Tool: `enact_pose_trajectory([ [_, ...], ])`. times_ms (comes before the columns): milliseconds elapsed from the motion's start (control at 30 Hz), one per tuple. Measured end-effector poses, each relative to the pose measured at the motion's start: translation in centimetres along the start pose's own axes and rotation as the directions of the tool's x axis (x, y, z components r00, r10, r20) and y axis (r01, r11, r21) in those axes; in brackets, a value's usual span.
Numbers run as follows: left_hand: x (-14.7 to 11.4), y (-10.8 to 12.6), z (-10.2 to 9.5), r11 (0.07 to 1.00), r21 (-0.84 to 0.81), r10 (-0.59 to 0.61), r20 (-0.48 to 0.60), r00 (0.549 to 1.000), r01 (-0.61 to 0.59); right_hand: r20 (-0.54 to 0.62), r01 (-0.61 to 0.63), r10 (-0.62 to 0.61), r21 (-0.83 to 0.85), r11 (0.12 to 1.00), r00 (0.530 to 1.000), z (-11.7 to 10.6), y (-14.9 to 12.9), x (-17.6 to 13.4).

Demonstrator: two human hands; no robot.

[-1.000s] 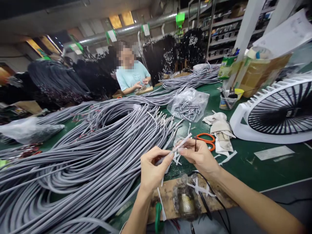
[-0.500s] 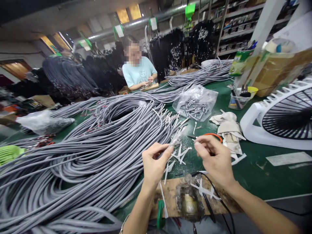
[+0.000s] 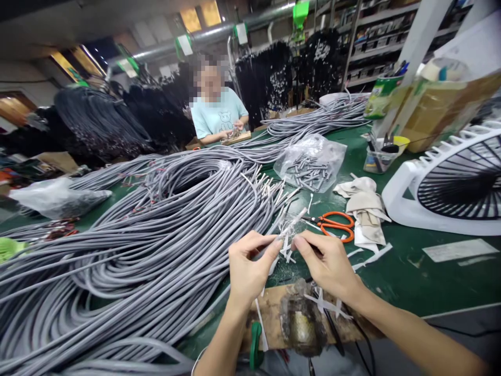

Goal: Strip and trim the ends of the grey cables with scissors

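My left hand (image 3: 252, 263) is closed in a pinch, thumb against forefinger. What it holds is too small to make out. Close to its right, my right hand (image 3: 326, 258) is also pinched, its fingertips a short gap from the left ones; anything between them is hidden. Just beyond the fingertips lie wispy clear scraps and white strips (image 3: 287, 243). Orange-handled scissors (image 3: 337, 225) rest on the table past my right hand. Grey cables (image 3: 188, 230) in a large coil spread left of my hands, with pale stripped ends (image 3: 270, 188) pointing toward them.
Below my hands sits a wooden board (image 3: 270, 308) carrying a small metal device (image 3: 303, 324) and a green clamp handle (image 3: 255, 344). A clear bag of grey tubes (image 3: 311, 169), beige cloth (image 3: 366, 209) and a white fan (image 3: 407, 198) stand beyond. Across the table a person (image 3: 219, 115) works.
My right hand has moved left, close to my left hand, uncovering the orange scissor handles. My left hand stays almost in place, and the view has shifted slightly.
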State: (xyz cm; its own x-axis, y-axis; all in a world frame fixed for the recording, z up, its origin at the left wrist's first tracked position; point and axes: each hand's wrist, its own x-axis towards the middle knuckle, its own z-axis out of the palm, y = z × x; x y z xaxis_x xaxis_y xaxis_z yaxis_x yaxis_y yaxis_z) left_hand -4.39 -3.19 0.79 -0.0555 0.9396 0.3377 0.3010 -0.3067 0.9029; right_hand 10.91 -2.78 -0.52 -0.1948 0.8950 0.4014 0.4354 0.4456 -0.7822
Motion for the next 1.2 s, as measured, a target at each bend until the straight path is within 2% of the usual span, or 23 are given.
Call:
enact_pose_trajectory([
  [133,-0.1,0.1,0.1,0.997,0.063,0.055,-0.048,0.997,-0.052,0.035,-0.058,0.055,0.118,0.991,0.998,-0.1,0.3,0.2],
  [200,-0.2,0.3,0.2,0.993,0.093,0.072,-0.038,0.997,-0.069,0.027,-0.043,0.040,0.136,0.990,0.999,-0.1,0.4,0.1],
  [267,-0.3,0.3,0.4,0.986,0.145,0.089,-0.015,0.996,-0.086,-0.030,0.064,-0.062,0.079,0.995,0.998,-0.1,0.2,-0.1],
  [300,-0.3,0.2,0.5,0.978,0.186,0.099,-0.010,0.995,-0.095,-0.064,0.154,-0.152,0.028,0.988,0.986,-0.1,0.1,-0.3],
  [333,-0.2,0.1,0.5,0.965,0.243,0.106,-0.018,0.994,-0.099,-0.082,0.274,-0.275,-0.029,0.961,0.958,0.0,-0.2,-0.5],
  [367,-0.1,-0.1,0.6,0.946,0.310,0.113,-0.033,0.993,-0.097,-0.076,0.412,-0.418,-0.080,0.907,0.905,0.1,-0.4,-0.8],
  [433,0.2,-0.5,0.6,0.901,0.426,0.126,-0.076,0.989,-0.082,-0.006,0.651,-0.657,-0.134,0.747,0.754,0.3,-0.9,-1.2],
  [467,0.3,-0.7,0.5,0.889,0.451,0.133,-0.095,0.987,-0.076,0.027,0.703,-0.707,-0.144,0.697,0.707,0.4,-1.0,-1.3],
  [500,0.4,-0.7,0.4,0.892,0.446,0.138,-0.108,0.985,-0.077,0.044,0.700,-0.704,-0.168,0.694,0.709,0.5,-0.9,-1.3],
  [533,0.4,-0.7,0.3,0.905,0.416,0.143,-0.116,0.983,-0.083,0.034,0.633,-0.643,-0.222,0.742,0.765,0.6,-0.7,-1.3],
  [600,0.4,-0.5,0.0,0.933,0.343,0.167,-0.133,0.977,-0.112,-0.019,0.403,-0.444,-0.385,0.830,0.896,0.6,0.2,-0.9],
  [633,0.3,-0.3,-0.1,0.938,0.319,0.187,-0.140,0.972,-0.134,-0.052,0.298,-0.362,-0.468,0.832,0.931,0.6,0.6,-0.7],
  [667,0.2,-0.2,-0.1,0.937,0.310,0.214,-0.144,0.966,-0.161,-0.078,0.229,-0.318,-0.537,0.812,0.945,0.5,1.1,-0.5],
  [767,-0.3,0.1,-0.1,0.906,0.335,0.316,-0.125,0.940,-0.260,-0.117,0.189,-0.327,-0.619,0.762,0.938,0.2,1.8,-0.3],
  [967,-0.7,0.0,0.2,0.829,0.402,0.451,-0.073,0.890,-0.388,-0.170,0.216,-0.396,-0.617,0.756,0.902,0.1,1.4,-0.6],
  [1200,-0.7,-0.3,0.3,0.741,0.495,0.532,-0.022,0.846,-0.453,-0.155,0.253,-0.460,-0.663,0.705,0.874,0.0,1.3,-0.4],
])
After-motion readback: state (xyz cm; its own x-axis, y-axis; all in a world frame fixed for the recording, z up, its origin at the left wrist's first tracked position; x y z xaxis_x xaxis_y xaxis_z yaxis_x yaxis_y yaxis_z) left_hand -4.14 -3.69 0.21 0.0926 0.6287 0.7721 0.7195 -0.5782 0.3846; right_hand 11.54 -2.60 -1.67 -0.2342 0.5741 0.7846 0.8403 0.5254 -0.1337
